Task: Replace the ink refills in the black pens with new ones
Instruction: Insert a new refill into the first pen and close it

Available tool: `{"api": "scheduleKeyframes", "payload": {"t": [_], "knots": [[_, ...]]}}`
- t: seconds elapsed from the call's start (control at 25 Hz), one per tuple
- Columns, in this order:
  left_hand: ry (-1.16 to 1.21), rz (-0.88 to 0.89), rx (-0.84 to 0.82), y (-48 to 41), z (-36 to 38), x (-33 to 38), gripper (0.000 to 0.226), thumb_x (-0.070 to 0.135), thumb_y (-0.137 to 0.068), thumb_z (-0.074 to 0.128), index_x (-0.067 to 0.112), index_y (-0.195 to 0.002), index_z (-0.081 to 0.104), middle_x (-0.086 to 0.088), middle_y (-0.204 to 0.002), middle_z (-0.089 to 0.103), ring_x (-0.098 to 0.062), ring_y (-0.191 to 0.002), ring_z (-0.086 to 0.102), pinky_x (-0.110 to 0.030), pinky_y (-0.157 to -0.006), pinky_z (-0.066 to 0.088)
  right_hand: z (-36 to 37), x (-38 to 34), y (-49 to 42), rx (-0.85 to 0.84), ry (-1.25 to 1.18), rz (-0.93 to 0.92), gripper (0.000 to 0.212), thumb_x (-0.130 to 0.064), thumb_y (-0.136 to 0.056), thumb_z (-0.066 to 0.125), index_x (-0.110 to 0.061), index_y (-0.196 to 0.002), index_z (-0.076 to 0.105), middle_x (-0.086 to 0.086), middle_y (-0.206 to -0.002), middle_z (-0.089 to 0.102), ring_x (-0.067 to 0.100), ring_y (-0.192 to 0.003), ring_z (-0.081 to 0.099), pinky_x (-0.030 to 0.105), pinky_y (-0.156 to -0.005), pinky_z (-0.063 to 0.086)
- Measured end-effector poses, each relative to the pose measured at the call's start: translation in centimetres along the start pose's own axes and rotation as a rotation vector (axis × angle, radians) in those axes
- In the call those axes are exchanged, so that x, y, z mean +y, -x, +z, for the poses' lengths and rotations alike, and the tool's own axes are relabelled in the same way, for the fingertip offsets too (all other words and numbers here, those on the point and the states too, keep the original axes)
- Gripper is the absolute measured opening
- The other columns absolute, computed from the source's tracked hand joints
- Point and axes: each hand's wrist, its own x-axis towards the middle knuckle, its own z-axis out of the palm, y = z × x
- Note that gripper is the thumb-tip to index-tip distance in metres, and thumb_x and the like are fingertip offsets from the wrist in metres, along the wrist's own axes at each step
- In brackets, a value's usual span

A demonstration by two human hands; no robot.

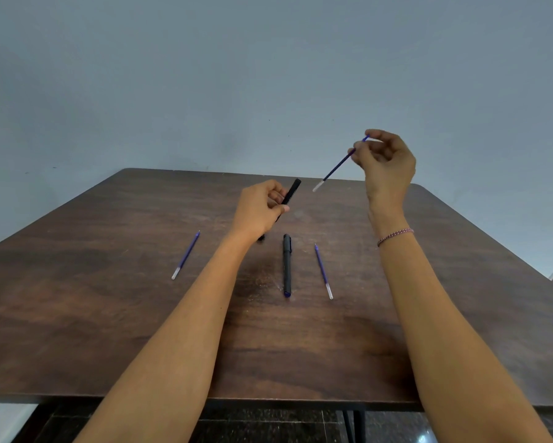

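Nearest you on the table [115,330] lie a black pen [287,265], one refill [323,271] just right of it and another refill [185,255] well to the left. Farther out, your left hand [259,209] grips a pen barrel [291,192], which it largely hides. Your raised right hand [385,161] pinches a blue refill [335,167], fingers covering its top.

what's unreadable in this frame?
All head view:
1. Held pen: lower half behind the left hand; open end too small to see inside.
2. Black piece on the table: mostly under the left wrist; cap or tip, cannot tell.
3. Held refill: upper end partly covered by right hand fingers; used or new, too small to tell.
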Motion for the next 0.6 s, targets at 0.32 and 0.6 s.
{"api": "scheduleKeyframes", "payload": {"t": [0.32,0.6], "knots": [[-0.063,0.031,-0.003,-0.12,0.03,-0.2,0.02,0.007,-0.078,0.072,0.014,-0.096,0.066,0.005,-0.081,0.06,0.003,-0.065,0.053,-0.017,-0.069,0.046,0.22,-0.55,-0.29,0.044,-0.281,0.121,0.018,0.003,-0.078,0.065,-0.008,-0.092,0.066,0.005,-0.063,0.065,0.025,-0.072,0.068,0.037,-0.083,0.058],[-0.061,0.046,0.004,-0.06,0.0,-0.12,0.02,0.006,-0.077,0.073,0.015,-0.093,0.066,0.009,-0.075,0.058,0.002,-0.064,0.054,-0.02,-0.071,0.049,0.6,-0.54,0.27,-0.003,-0.246,0.119,0.019,0.005,-0.079,0.063,-0.008,-0.092,0.066,0.005,-0.062,0.063,0.024,-0.072,0.069,0.036,-0.083,0.058]]}}
